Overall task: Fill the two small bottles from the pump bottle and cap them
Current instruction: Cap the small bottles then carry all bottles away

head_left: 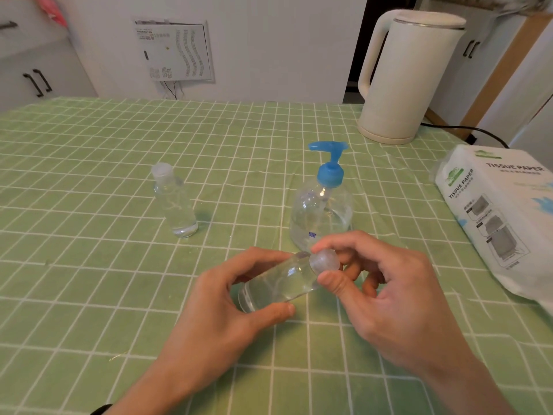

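My left hand [221, 298] grips a small clear bottle [278, 283] with clear liquid in it, tilted so its neck points right. The thumb and fingers of my right hand [386, 286] pinch the translucent cap [324, 260] sitting on that bottle's neck. A second small bottle [176, 205] stands upright at the left with its cap on and liquid inside. The pump bottle [321, 205], clear with a blue pump head, stands just behind my hands and holds a little liquid.
A green checked cloth [89, 265] covers the table. A white electric kettle [401, 76] stands at the back right with its black cord trailing right. A pack of tissue paper [496, 211] lies along the right edge.
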A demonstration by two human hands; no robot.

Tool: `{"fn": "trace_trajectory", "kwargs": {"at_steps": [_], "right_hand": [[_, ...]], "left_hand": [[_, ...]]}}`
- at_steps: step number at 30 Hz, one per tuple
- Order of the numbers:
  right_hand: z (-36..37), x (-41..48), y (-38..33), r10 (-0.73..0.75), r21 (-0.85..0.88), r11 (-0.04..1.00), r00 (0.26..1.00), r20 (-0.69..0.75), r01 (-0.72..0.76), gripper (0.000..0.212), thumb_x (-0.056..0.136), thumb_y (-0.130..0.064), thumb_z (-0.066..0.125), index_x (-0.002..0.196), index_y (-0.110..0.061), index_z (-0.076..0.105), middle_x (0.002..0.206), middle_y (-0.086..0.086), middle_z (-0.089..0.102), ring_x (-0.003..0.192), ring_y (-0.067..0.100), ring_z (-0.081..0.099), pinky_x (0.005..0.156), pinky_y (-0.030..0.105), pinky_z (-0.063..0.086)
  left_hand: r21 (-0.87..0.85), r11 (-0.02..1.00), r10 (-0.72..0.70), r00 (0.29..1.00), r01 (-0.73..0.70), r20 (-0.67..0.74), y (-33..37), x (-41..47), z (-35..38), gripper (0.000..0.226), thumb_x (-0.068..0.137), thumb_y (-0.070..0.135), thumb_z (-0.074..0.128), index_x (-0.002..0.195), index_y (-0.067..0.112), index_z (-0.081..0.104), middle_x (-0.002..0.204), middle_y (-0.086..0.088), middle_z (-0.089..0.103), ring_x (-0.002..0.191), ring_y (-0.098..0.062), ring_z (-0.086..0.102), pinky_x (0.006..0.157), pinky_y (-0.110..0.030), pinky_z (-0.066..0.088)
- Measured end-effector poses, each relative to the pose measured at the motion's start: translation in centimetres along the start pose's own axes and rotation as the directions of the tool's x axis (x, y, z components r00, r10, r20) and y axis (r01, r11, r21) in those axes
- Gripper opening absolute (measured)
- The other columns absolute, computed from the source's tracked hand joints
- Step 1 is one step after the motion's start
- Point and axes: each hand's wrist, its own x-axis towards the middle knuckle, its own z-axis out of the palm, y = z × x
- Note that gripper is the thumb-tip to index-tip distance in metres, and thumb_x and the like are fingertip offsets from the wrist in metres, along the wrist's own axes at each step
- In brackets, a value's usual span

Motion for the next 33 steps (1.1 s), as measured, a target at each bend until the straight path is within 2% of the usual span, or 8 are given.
{"fn": "trace_trajectory", "kwargs": {"at_steps": [7,14,16,19,23,26,29,33], "right_hand": [[0.4,-0.2,-0.2,0.045,-0.008,0.999,0.998,-0.034,-0.045,0.014,0.084,-0.037,0.078,0.098,-0.034,0.078,0.075,-0.015,0.071,0.062,0.008,0.065,0.054,0.003,0.036],[0.6,-0.3,-0.4,0.061,0.002,0.998,0.996,-0.067,-0.061,0.016,0.082,-0.035,0.079,0.097,-0.037,0.078,0.074,-0.009,0.070,0.065,0.015,0.067,0.052,0.017,0.044],[0.8,-0.3,-0.6,0.051,0.069,0.997,0.996,-0.076,-0.046,0.020,0.082,-0.036,0.081,0.102,-0.038,0.079,0.075,-0.007,0.070,0.063,0.017,0.065,0.052,0.027,0.050],[0.8,-0.3,-1.0,0.015,0.114,0.993,0.997,-0.072,-0.006,0.031,0.085,-0.044,0.076,0.116,-0.043,0.076,0.082,-0.008,0.071,0.064,0.017,0.064,0.056,0.027,0.054],[0.2,-0.2,-0.9,0.036,0.139,0.990,0.984,-0.173,-0.011,0.026,0.089,-0.040,0.074,0.115,-0.044,0.075,0.082,-0.007,0.074,0.065,0.015,0.063,0.058,0.023,0.054],[-0.3,0.0,-0.7,0.103,0.171,0.983,0.965,-0.242,-0.062,0.028,0.082,-0.041,0.071,0.109,-0.044,0.077,0.081,-0.003,0.074,0.064,0.020,0.062,0.058,0.033,0.056],[-0.5,0.2,-0.5,0.130,0.168,0.982,0.954,-0.271,-0.086,0.027,0.083,-0.040,0.070,0.109,-0.037,0.077,0.079,0.000,0.075,0.063,0.023,0.064,0.057,0.044,0.055],[-0.4,0.3,-0.3,0.156,0.172,0.979,0.950,-0.272,-0.112,0.028,0.082,-0.042,0.070,0.108,-0.035,0.078,0.079,0.000,0.075,0.060,0.022,0.063,0.056,0.045,0.055]], "left_hand": [[0.097,0.995,0.034,0.999,-0.030,-0.039,0.4,-0.1,0.0,0.051,0.074,0.024,0.090,0.119,0.039,0.073,0.113,0.023,0.077,0.109,0.000,0.073,0.094,-0.008,0.049],[0.164,0.984,0.070,0.997,-0.062,-0.042,0.7,-0.2,0.1,0.048,0.077,0.030,0.087,0.121,0.040,0.071,0.115,0.027,0.075,0.111,0.004,0.070,0.093,-0.007,0.047],[0.179,0.981,0.091,0.993,-0.077,-0.070,0.8,0.0,-0.2,0.048,0.075,0.031,0.087,0.120,0.038,0.071,0.114,0.027,0.075,0.110,0.004,0.070,0.094,-0.010,0.048],[0.154,0.981,0.141,0.982,-0.122,-0.123,0.8,0.5,-1.4,0.049,0.074,0.034,0.087,0.120,0.038,0.071,0.120,0.025,0.074,0.118,0.001,0.069,0.102,-0.013,0.047],[-0.108,0.991,0.043,0.947,-0.081,-0.317,0.4,1.1,-4.8,0.053,0.073,0.030,0.093,0.119,0.038,0.068,0.122,0.007,0.077,0.116,-0.013,0.074,0.103,-0.023,0.055],[-0.205,0.978,-0.058,0.887,-0.042,-0.459,-0.4,1.4,-7.7,0.060,0.068,0.025,0.097,0.118,0.029,0.065,0.119,-0.003,0.079,0.109,-0.022,0.078,0.099,-0.039,0.061],[-0.197,0.980,-0.109,0.825,-0.003,-0.555,-1.1,1.5,-9.2,0.063,0.059,0.027,0.101,0.111,0.031,0.065,0.120,-0.006,0.077,0.105,-0.026,0.079,0.099,-0.050,0.059],[-0.124,0.989,-0.138,0.801,0.080,-0.582,-2.5,1.5,-9.5,0.055,0.066,0.015,0.097,0.106,0.031,0.064,0.118,-0.001,0.075,0.103,-0.019,0.079,0.097,-0.044,0.060]]}}
